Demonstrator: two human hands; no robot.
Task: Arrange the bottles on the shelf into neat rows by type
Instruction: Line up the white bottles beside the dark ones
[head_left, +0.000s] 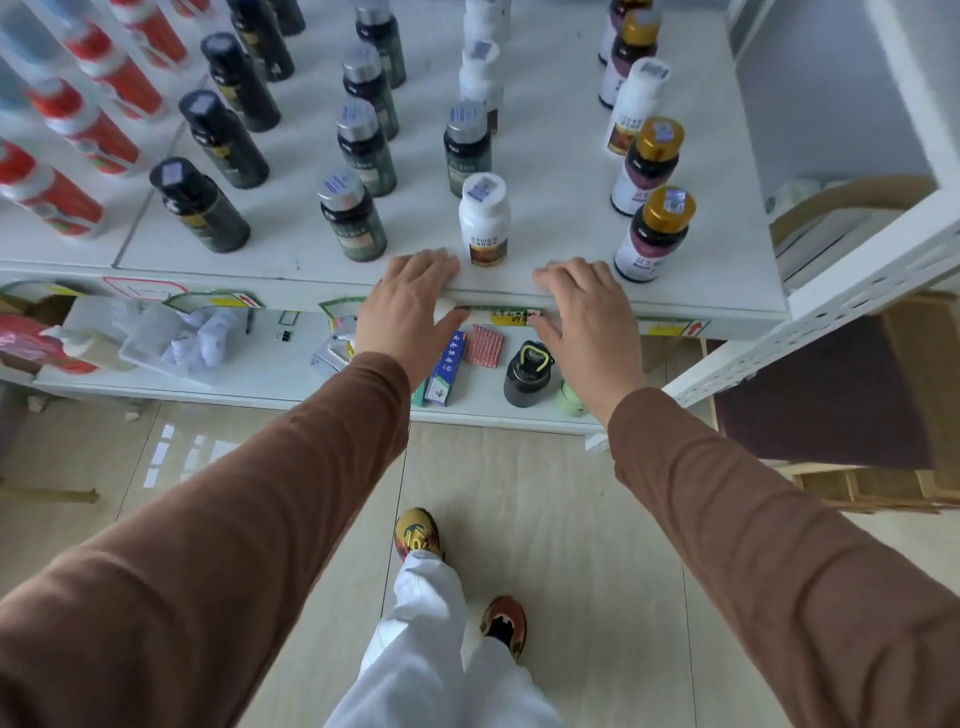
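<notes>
Brown sleeves reach forward to the shelf edge (519, 291), where the left hand (410, 306) and right hand (587, 312) lie flat, fingers spread, holding nothing. Between them, just behind the fingertips, stands a white plastic bottle (484, 221) with a smooth round cap and printed label. It looks light, rigid and a little slick, though I cannot tell whether it is full; gripping around the cylindrical body below the cap seems safest. Dark silver-capped bottles (353, 215) and gold-capped bottles (655, 234) flank it in loose rows.
</notes>
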